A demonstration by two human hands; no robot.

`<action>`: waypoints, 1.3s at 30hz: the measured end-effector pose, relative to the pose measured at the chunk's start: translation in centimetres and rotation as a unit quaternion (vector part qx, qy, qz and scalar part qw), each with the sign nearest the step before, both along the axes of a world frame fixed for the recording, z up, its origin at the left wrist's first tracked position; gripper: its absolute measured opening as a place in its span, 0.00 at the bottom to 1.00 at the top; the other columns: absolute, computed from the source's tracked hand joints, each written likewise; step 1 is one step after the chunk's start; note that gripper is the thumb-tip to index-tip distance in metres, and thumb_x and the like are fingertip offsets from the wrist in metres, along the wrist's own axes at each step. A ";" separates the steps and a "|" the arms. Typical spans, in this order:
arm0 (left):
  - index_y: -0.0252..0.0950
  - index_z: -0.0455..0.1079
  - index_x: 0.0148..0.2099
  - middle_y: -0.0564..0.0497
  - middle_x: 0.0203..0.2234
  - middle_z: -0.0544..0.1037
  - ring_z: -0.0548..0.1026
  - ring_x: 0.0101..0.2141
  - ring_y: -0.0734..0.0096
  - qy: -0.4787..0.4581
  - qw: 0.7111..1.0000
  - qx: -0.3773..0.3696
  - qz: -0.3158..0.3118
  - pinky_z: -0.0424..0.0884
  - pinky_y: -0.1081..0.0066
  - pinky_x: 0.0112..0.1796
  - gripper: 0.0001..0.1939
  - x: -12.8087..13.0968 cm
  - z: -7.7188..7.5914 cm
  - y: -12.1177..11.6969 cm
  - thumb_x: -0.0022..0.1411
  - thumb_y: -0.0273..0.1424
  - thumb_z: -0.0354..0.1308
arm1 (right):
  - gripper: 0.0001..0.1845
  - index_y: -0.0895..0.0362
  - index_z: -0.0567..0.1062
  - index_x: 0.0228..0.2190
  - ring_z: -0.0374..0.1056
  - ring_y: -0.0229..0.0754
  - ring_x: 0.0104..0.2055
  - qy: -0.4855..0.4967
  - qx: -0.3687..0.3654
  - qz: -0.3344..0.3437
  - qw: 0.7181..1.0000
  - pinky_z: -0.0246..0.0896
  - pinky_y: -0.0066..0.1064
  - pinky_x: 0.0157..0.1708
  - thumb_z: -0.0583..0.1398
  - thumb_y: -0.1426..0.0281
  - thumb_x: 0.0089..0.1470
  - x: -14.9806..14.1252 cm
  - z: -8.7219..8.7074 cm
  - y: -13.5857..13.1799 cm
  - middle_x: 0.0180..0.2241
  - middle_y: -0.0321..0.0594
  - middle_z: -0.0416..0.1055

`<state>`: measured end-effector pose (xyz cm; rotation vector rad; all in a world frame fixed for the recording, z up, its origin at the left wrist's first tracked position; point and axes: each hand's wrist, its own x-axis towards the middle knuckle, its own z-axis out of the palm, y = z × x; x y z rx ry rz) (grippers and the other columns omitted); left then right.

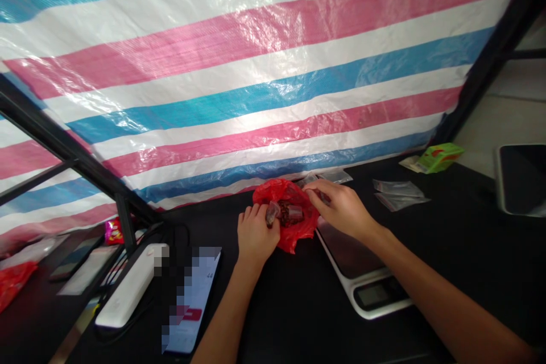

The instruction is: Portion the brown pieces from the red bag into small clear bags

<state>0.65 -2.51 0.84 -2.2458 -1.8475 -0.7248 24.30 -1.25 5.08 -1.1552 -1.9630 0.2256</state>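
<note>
A red plastic bag lies opened on the black table, its rim spread wide. Small brown pieces, like beans or seeds, show inside it, along with a clear plastic piece that looks like a little cup. My left hand is closed at the bag's left side, on a small clear plastic bag with something brown in it. At the right rim, my right hand has its fingers pinched together. What sits between those fingers is partly hidden and too small to name. Below my right hand is a flat digital scale.
To the left lie a phone and a white power strip with black cables. Clear zip bags and a green box are at the back right. A striped plastic sheet hangs behind, between black metal frame bars.
</note>
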 end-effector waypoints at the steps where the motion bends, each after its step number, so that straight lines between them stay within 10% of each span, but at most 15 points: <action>1: 0.40 0.74 0.42 0.46 0.39 0.81 0.76 0.44 0.52 -0.001 1.000 -0.004 0.002 0.64 0.59 0.43 0.05 0.1 0.0 0.0 0.63 0.28 0.59 | 0.11 0.50 0.80 0.44 0.79 0.46 0.43 0.001 0.000 -0.002 1.000 0.68 0.34 0.43 0.57 0.67 0.69 0.0 0.0 0.0 0.45 0.38 0.83; 14: 0.41 0.74 0.40 0.50 0.36 0.81 0.76 0.40 0.57 -0.084 0.996 -0.001 -0.011 0.65 0.60 0.42 0.02 0.0 -0.3 0.3 0.65 0.29 0.61 | 0.11 0.50 0.80 0.44 0.79 0.45 0.43 -0.013 -0.002 0.017 1.000 0.69 0.34 0.44 0.57 0.69 0.68 -0.1 -0.4 0.0 0.46 0.37 0.83; 23: 0.39 0.67 0.43 0.48 0.38 0.75 0.71 0.42 0.58 -0.198 0.958 0.071 -0.194 0.68 0.61 0.45 0.04 0.6 0.8 -0.8 0.69 0.33 0.58 | 0.15 0.49 0.77 0.54 0.73 0.44 0.41 0.003 -0.001 0.150 0.989 0.67 0.34 0.42 0.60 0.68 0.67 -0.6 0.4 -0.9 0.43 0.41 0.77; 36: 0.39 0.57 0.68 0.42 0.50 0.74 0.74 0.50 0.55 -0.268 0.919 -0.016 -0.288 0.71 0.56 0.52 0.32 1.6 -0.1 -1.5 0.69 0.42 0.61 | 0.05 0.52 0.76 0.35 0.67 0.52 0.59 0.181 -0.059 0.227 0.955 0.59 0.43 0.59 0.64 0.65 0.65 0.6 2.0 -0.9 0.54 0.45 0.72; 39: 0.39 0.56 0.69 0.43 0.48 0.74 0.73 0.49 0.57 -0.254 0.922 0.000 -0.293 0.70 0.55 0.53 0.27 1.4 -0.3 -1.4 0.73 0.38 0.55 | 0.10 0.53 0.74 0.34 0.71 0.49 0.48 0.202 -0.133 0.206 0.948 0.63 0.38 0.49 0.64 0.60 0.65 2.7 2.5 -0.3 0.44 0.42 0.75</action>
